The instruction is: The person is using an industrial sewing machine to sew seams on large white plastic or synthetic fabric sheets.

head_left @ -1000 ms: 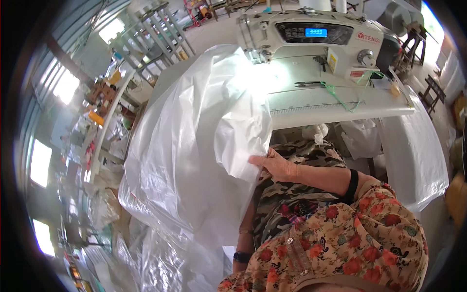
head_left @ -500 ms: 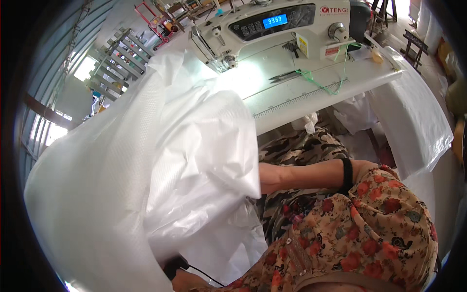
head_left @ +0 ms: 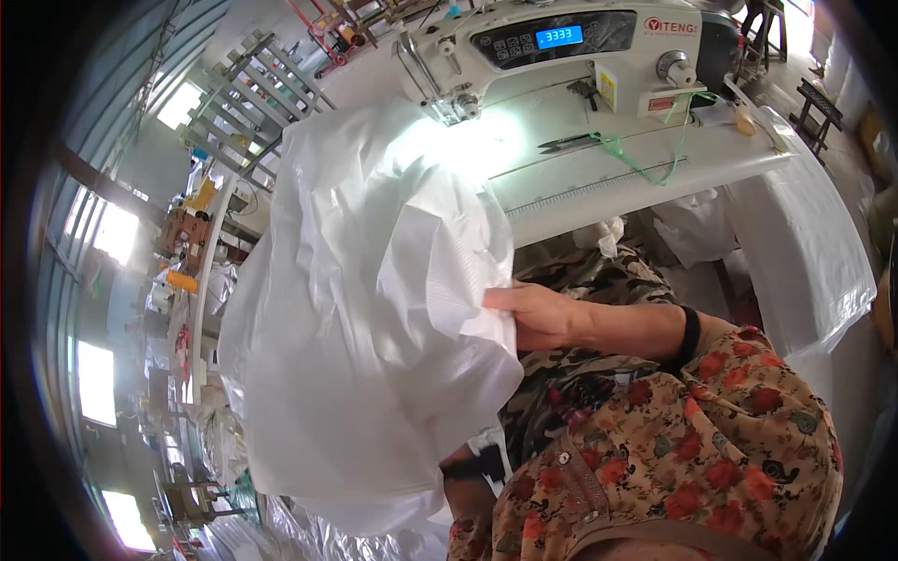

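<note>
Between the hands, a big white woven plastic sack (head_left: 365, 318) hangs bunched and crumpled, lifted off the person's lap. The right hand (head_left: 538, 313) pinches a folded edge of the sack, fingers closed over the fabric at its right side. The left hand (head_left: 465, 465) is mostly hidden below the sack's lower edge; only a wrist with a dark watch strap shows, so whether it grips the fabric cannot be told.

Judging by how things lie, the sack is gathered up but not yet laid flat for stitching: its upper end reaches toward the needle area of the sewing machine (head_left: 561, 47) beyond the right hand, while most of the fabric hangs on the near side.

Beyond and right of the right hand, the tabletop (head_left: 645, 173) has bare room, with small snips (head_left: 566, 143) and a green cord (head_left: 645, 159) lying on it. Its near edge runs just above the right hand. More white material (head_left: 804, 252) drapes off the tabletop's right end, well apart from both hands.
</note>
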{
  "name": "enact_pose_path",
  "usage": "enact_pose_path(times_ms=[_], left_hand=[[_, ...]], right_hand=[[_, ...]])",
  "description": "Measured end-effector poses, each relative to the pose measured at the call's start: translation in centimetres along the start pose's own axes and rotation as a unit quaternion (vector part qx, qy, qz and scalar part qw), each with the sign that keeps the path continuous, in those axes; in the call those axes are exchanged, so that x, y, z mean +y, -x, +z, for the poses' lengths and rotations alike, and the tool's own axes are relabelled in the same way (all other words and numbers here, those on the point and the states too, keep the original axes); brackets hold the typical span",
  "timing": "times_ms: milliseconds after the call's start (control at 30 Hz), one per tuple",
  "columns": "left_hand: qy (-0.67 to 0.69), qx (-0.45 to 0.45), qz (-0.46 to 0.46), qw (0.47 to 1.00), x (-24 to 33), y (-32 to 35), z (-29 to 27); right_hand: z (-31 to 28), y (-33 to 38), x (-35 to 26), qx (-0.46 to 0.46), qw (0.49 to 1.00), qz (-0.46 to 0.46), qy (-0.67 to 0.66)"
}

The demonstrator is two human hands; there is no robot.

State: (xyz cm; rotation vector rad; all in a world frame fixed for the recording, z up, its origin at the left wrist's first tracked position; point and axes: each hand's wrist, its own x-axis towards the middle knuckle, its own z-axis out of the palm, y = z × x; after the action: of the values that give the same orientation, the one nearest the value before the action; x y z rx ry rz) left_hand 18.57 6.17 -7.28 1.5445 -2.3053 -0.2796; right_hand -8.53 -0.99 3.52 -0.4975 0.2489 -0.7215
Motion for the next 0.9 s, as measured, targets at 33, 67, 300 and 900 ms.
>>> enact_pose_path(times_ms=[33, 67, 300, 900], left_hand=[[-0.008, 0.001, 0.013, 1.000, -0.4, -0.3, 0.0], [-0.016, 0.003, 0.025, 1.000, -0.6, -0.8, 0.0], [-0.061, -0.014, 0.112, 0.992, -1.8, -3.2, 0.3], [0.137, -0.352, 0.084, 0.922, 13.1, -1.4, -6.0]], right_hand=[[-0.3, 0.8, -0.3, -0.003, 1.000, -0.011, 0.018], [-0.8, 1.5, -0.8, -0.007, 0.999, -0.020, 0.037], [-5.0, 0.2, 3.2, 0.047, 0.995, 0.029, 0.079], [-1.8, -3.8, 6.8, 0.072, 0.969, 0.047, 0.232]])
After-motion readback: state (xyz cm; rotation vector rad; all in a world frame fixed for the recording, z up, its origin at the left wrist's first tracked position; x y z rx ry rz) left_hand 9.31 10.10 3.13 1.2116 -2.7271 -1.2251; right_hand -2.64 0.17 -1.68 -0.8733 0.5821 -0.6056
